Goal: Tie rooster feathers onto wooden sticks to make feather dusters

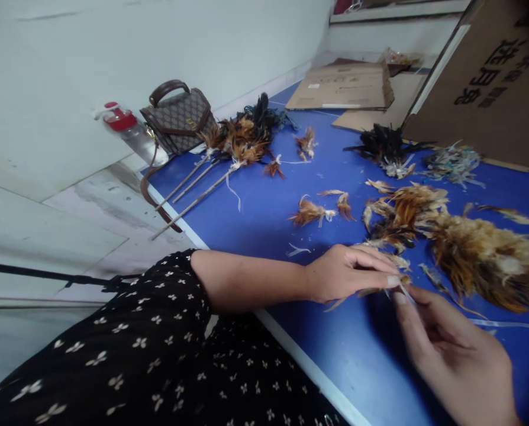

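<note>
Over the near part of the blue table (264,231), my two hands meet fingertip to fingertip. My left hand (347,272) is closed round some brown feathers (335,305), whose ends stick out beneath the palm; most of them are hidden by the fingers. In my right hand (455,349), thumb and forefinger pinch a thin white strip (404,290) right beside the left thumb. Just beyond the hands lies a loose pile of brown and tan feathers (418,207). A larger heap of tan feathers (490,257) is at the right.
Small tied feather bunches (311,211) lie mid-table. Feather-topped sticks (193,201) overhang the left edge, near a handbag (180,121) and a bottle (134,133). Black feathers (382,145) and pale bluish scraps (453,163) sit before a cardboard box (486,89). Flat cardboard (342,86) lies behind.
</note>
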